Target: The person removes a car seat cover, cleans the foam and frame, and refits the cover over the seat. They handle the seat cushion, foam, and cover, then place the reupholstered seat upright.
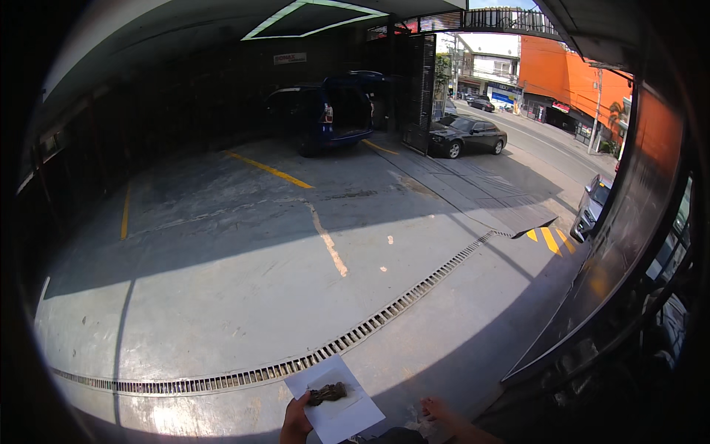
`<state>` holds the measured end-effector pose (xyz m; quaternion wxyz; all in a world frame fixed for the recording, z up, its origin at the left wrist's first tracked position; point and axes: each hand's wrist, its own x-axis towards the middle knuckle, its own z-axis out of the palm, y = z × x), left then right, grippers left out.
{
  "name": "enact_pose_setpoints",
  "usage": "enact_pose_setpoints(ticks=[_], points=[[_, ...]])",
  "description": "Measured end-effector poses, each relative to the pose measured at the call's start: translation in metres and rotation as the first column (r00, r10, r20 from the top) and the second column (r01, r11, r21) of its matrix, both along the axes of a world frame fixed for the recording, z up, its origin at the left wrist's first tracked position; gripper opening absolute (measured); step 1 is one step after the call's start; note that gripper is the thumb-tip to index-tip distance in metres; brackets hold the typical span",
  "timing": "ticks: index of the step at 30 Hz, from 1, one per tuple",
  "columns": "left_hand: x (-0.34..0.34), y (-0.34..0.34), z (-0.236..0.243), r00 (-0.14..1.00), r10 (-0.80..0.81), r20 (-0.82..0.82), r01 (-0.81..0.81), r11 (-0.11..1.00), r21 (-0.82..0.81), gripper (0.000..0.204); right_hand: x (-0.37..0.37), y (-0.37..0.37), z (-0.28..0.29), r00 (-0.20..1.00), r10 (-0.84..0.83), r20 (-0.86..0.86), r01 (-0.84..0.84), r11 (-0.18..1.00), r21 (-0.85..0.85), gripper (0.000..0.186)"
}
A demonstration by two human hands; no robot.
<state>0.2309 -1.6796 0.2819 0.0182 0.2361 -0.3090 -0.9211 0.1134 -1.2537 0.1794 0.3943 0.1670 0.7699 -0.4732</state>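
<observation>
At the lower edge, my left hand grips the left side of a white sheet of paper, thumb on top. On the sheet is a dark brown, lumpy patch with a pale beige stain around it. Whether it is a loose clump or a printed picture I cannot tell. My right hand is apart from the paper, a little to its right. Its fingers are loosely bent and slightly apart, with nothing visible in them.
A slotted drain channel curves across the grey concrete floor. Farther back are a blue car with its rear open, a black sedan by the gate, and a street. A dark metal panel stands along the right.
</observation>
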Motion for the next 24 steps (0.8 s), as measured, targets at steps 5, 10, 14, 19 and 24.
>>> enact_pose_setpoints(ticks=[5, 10, 14, 19, 24], points=[[-0.184, -0.032, -0.007, 0.979, -0.204, 0.013, 0.204, 0.975, -0.091, 0.041, -0.018, 0.072, -0.065, 0.984, -0.151, -0.092, 0.169, 0.958, 0.233, 0.065], [-0.338, -0.019, -0.018, 0.921, -0.385, 0.056, 0.389, 0.916, -0.102, 0.044, -0.087, 0.08, -0.108, 0.956, -0.29, -0.043, 0.293, 0.931, 0.216, 0.069], [-0.451, 0.008, -0.018, 0.921, -0.372, 0.118, 0.384, 0.917, -0.106, 0.043, -0.265, 0.076, -0.082, 0.957, -0.27, -0.106, 0.274, 0.961, 0.034, 0.065], [-0.586, 0.033, 0.001, 0.933, -0.325, 0.155, 0.329, 0.944, 0.003, 0.037, -0.547, 0.049, 0.158, 0.514, -0.326, -0.794, 0.196, 0.945, -0.262, 0.037], [-0.728, 0.038, 0.017, 0.944, -0.305, 0.124, 0.311, 0.95, -0.033, 0.035, -0.685, 0.034, 0.412, -0.426, -0.319, -0.846, -0.112, 0.947, -0.301, 0.053]])
